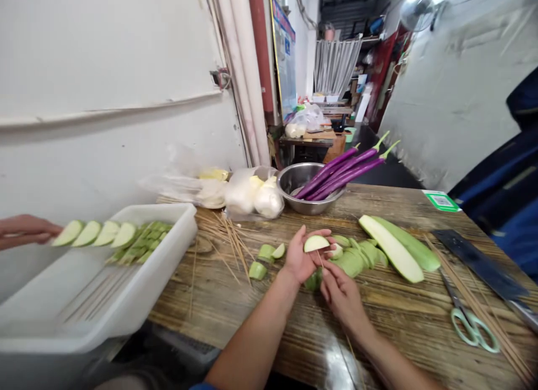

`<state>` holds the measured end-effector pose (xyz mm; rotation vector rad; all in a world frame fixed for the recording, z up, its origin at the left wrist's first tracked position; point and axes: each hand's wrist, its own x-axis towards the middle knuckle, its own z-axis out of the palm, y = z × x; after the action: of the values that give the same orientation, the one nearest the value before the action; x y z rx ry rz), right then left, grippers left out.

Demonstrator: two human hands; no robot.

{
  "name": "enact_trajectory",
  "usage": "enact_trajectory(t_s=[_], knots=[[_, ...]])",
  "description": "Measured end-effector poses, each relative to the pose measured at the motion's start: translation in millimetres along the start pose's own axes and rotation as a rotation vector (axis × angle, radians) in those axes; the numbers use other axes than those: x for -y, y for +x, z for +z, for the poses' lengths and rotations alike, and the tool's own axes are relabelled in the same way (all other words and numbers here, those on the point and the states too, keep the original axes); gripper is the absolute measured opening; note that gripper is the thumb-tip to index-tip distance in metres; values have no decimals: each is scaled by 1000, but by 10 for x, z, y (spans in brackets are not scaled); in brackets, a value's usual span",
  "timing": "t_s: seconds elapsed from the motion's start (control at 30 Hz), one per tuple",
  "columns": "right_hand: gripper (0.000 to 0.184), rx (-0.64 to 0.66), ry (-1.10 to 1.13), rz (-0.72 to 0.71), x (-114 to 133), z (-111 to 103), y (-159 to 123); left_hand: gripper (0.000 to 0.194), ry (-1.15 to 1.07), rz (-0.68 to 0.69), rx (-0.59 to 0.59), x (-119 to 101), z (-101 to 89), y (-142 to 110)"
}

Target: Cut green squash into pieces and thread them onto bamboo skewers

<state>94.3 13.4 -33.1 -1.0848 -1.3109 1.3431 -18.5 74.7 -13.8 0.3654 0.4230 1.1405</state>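
My left hand [297, 262] is palm up and holds a half-round zucchini slice [316, 244] between its thumb and fingers. Pinched in my right hand [341, 293] is a thin wooden skewer [320, 259], its upper end at the slice's lower edge. Whether the point has pierced the slice I cannot tell. Just beyond my hands lies a pile of cut zucchini slices [352, 261], partly covered by my fingers. A few zucchini pieces [258, 270] sit left of my left wrist.
Halved zucchini [393, 250], scissors [471, 325] and a dark-bladed knife [479, 261] lie right. Purple eggplants [342, 174] rest in a metal bowl [309, 206]. Loose skewers [235, 238] lie left. Another person's hand [29, 232] holds skewered slices [90, 233] over a white tub [168, 283].
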Motion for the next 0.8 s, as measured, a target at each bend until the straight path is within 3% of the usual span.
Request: enact_trajectory(t_s=[0.37, 0.8], knots=[[54, 21, 39, 24, -19, 3, -4, 56, -57, 63, -42, 68, 28, 15], [48, 25, 25, 26, -56, 10, -10, 60, -155, -16, -131, 50, 28, 16]])
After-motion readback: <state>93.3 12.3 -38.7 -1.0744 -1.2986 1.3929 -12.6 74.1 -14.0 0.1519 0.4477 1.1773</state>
